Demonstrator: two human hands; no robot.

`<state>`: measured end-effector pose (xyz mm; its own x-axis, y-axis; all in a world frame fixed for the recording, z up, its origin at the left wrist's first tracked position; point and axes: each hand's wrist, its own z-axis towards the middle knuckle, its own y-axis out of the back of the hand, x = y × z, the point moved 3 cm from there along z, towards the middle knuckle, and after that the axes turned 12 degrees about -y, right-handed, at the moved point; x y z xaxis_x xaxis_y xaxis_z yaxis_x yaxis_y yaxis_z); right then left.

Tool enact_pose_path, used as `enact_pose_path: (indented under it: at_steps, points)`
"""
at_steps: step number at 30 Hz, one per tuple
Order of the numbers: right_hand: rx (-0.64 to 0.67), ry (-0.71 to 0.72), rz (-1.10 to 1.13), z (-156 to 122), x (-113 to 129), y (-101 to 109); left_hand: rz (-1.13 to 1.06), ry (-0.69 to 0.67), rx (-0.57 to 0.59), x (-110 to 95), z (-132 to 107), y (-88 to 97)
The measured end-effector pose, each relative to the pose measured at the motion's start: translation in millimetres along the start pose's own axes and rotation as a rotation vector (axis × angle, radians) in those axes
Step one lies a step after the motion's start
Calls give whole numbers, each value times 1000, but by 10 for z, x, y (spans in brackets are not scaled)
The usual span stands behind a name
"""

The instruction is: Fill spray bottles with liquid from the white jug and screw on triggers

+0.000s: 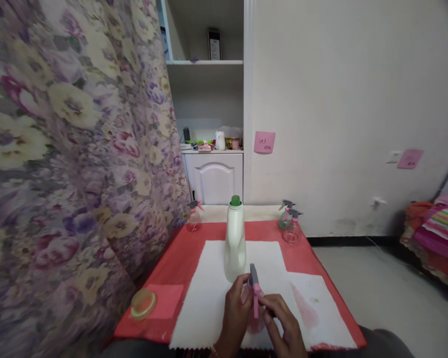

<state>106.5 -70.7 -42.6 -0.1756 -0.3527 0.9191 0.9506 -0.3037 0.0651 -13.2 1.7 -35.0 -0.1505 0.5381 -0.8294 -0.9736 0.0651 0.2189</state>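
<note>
At the near middle of the table, both hands are on a small spray bottle [256, 287] with a grey and pink trigger head and a clear pinkish body. My left hand [236, 312] is closed around its far left side, and some of its fingers are hidden. My right hand [284, 322] pinches at the pink collar under the head. Just beyond the hands, a pale green detergent bottle [234, 248] stands upright, uncapped, with a green spout [235, 201] showing in its mouth. It rests on a white cloth [205, 293].
A yellow-green round lid [143, 304] lies on pink paper [167, 301] at left. Another spray bottle [194, 221] stands at the far left corner, and two more, one clear [291, 233], one green [283, 219], at the far right. A stained white cloth [328, 308] lies right.
</note>
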Motion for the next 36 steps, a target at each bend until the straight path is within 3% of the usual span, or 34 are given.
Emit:
enact_pose_path:
  at_steps: [6,12,18,24,36]
  points:
    - [13,-118,-36,192,-117,180,-2,6,-18,39,11,-7]
    - [63,-147,-63,224,-263,141,-130,17,32,-65,2,-14]
    - [4,-162,-43,289,-138,150,-238,34,36,-10,-1,-25]
    - [168,-104,-4,428,35,99,-400,55,10,17,-24,-62]
    - [169,-234,15,541,-44,-50,-409,3,50,66,-78,-85]
